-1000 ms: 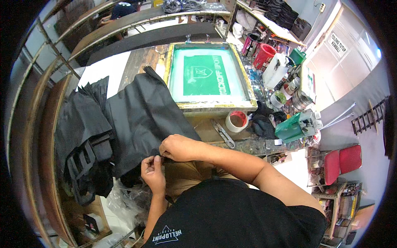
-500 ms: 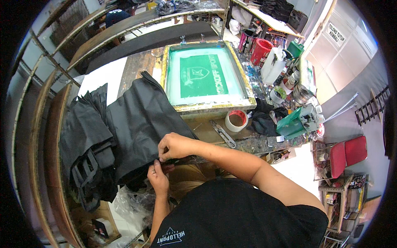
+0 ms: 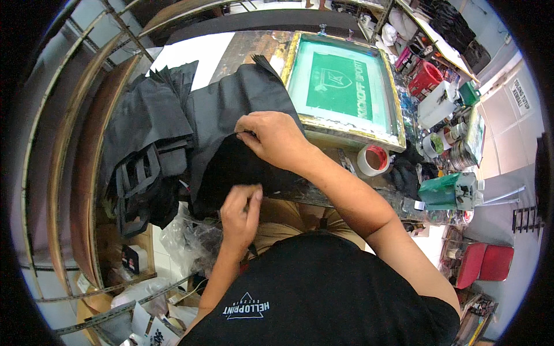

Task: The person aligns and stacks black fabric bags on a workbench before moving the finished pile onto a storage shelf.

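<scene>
A stack of black fabric bags (image 3: pixel 242 89) lies on the worktable, left of a screen-printing frame (image 3: pixel 400 124) with a green-and-white mesh. With bent fingers and thumb, my right hand (image 3: pixel 271 135) pinches the edge of the top bag and lifts it, so a darker inner or under side shows below. Nearer to me, my left hand (image 3: pixel 238 213) is beside the stack's front edge, slightly blurred. Its thumb and fingers are apart and nothing shows between them. More black bags (image 3: pixel 153 115) with loop handles hang over the table's left side.
Right of my forearm are a tape roll (image 3: pixel 374 160), a cutter knife (image 3: pixel 346 161) and a green container (image 3: pixel 447 191). A red bucket (image 3: pixel 426 79) and a white jug (image 3: pixel 435 105) stand farther back. Wooden rack shelves (image 3: pixel 98 167) rise at left; clear plastic (image 3: pixel 190 242) lies below.
My right hand has moved away from me, raising the bag's edge. The left hand has come off the edge, and the hands are now apart. The whole view has shifted and turned.
</scene>
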`<state>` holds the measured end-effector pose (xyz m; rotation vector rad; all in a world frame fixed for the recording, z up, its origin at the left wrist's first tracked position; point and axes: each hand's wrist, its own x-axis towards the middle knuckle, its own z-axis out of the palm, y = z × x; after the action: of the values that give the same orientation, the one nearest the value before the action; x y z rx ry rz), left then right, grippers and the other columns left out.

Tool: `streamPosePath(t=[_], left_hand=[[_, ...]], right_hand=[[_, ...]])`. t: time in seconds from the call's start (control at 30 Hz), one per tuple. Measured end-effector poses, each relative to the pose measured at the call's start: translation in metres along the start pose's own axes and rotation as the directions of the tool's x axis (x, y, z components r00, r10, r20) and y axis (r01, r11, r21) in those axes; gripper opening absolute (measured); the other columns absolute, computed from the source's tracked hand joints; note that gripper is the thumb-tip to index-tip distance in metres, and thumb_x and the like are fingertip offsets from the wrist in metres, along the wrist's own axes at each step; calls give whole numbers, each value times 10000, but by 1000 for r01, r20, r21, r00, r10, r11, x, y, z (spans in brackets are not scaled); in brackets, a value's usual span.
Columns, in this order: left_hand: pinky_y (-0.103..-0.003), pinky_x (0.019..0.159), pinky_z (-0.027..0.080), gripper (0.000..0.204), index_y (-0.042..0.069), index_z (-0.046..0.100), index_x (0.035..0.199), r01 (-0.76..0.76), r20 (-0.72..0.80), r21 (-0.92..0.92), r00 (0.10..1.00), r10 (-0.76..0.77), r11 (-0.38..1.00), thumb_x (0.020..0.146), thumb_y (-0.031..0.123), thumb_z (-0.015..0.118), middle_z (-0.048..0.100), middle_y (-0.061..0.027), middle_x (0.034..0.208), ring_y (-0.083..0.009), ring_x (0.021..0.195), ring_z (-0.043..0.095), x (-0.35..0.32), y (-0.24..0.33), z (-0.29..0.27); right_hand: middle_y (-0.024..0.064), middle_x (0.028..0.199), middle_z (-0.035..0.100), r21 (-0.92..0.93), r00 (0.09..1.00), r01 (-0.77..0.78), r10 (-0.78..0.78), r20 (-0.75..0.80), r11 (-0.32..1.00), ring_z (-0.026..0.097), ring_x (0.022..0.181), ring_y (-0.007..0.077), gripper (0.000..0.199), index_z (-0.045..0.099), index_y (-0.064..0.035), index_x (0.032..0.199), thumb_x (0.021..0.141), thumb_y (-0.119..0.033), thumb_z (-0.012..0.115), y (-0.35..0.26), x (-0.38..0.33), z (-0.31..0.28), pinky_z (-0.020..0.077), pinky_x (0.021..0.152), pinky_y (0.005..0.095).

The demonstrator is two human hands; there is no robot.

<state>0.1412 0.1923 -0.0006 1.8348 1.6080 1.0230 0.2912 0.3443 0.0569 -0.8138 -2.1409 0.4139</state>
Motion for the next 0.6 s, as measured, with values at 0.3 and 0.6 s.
streamPosePath(t=[0.3, 0.6], left_hand=[[-497, 1157, 343, 489, 26, 454, 1432, 6, 207, 156, 978, -39, 988, 1040, 310, 522, 421, -255, 1532, -455, 1393, 404, 85, -199, 54], [-485, 1101, 393, 375, 47, 559, 1315, -17, 284, 50, 959, 2, 999, 1030, 289, 529, 530, -244, 1377, -431, 1287, 493, 130, -217, 61]], right_hand=[[144, 812, 623, 1, 990, 103, -102, 102, 995, 652, 819, 375, 99, 620, -57, 901, 835, -105, 676, -22, -21, 33, 524, 704, 479], [131, 835, 651, 11, 992, 75, -76, 101, 997, 670, 844, 362, 90, 633, -59, 934, 884, -132, 649, -13, -40, 38, 539, 734, 480]])
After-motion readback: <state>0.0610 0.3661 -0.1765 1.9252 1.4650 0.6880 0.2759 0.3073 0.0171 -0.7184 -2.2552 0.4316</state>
